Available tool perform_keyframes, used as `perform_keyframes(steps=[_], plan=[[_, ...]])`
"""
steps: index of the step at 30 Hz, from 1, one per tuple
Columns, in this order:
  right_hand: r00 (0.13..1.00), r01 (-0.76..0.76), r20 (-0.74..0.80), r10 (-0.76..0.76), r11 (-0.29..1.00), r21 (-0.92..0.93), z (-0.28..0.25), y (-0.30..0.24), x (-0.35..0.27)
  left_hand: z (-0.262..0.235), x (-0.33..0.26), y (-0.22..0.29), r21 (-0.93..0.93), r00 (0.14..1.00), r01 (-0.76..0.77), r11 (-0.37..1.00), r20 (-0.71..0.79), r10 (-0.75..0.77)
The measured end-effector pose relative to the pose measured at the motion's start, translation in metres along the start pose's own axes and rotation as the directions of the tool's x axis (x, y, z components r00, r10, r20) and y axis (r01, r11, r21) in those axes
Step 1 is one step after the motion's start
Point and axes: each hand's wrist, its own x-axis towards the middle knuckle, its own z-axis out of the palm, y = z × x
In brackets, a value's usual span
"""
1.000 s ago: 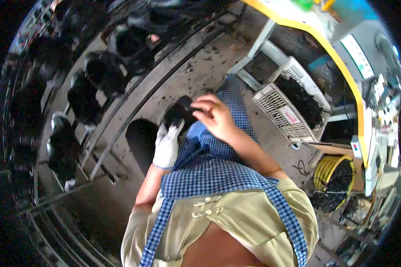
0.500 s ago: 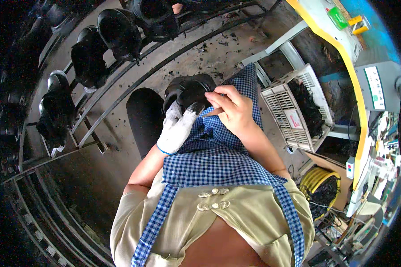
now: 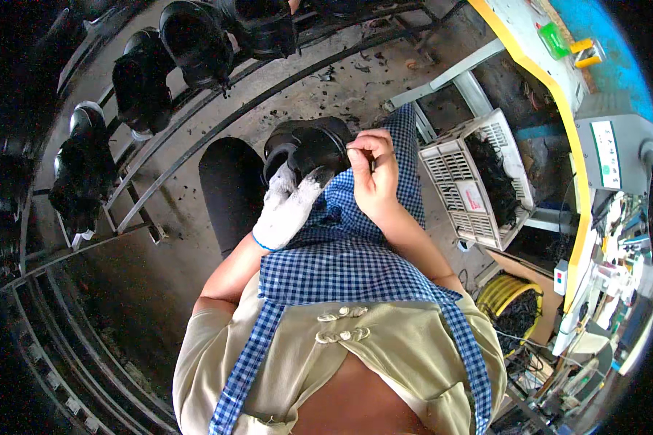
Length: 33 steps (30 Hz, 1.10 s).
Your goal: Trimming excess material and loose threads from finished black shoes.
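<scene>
Gloved left hand [image 3: 292,205] cradles the black rubber shoe [image 3: 308,147] in the lap; bare right hand [image 3: 374,168] pinches its edge, fingers narrow. Trimming looks midway, rack shoes [image 3: 196,40] waiting.

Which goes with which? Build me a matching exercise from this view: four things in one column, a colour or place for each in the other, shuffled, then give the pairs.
Things:
1. left hand
2. right hand
3. plastic crate
4. coiled hose

Descriptions:
A. yellow, low on the person's right
B. bare, fingers pinched at the black shoe
C. white, slatted, holding dark pieces
D. in a white glove, under the black shoe

Pairs: 1-D, 2-B, 3-C, 4-A
</scene>
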Motion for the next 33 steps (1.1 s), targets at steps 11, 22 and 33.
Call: perform_keyframes(steps=[11,22,33], plan=[[0.970,0.243,0.039,-0.241,0.962,-0.124,-0.004,-0.015,0.013,0.005,0.000,0.011,-0.794,0.957,0.263,0.548,0.141,-0.254],[0.820,-0.420,0.541,0.190,0.841,0.342,0.003,-0.051,-0.018,-0.007,0.003,-0.005,0.620,0.912,-0.307,0.722,-0.026,0.410],[0.881,-0.410,0.333,0.336,0.893,0.183,-0.031,-0.007,0.031,-0.013,0.009,0.013,0.260,0.931,-0.299,0.918,-0.134,0.341]])
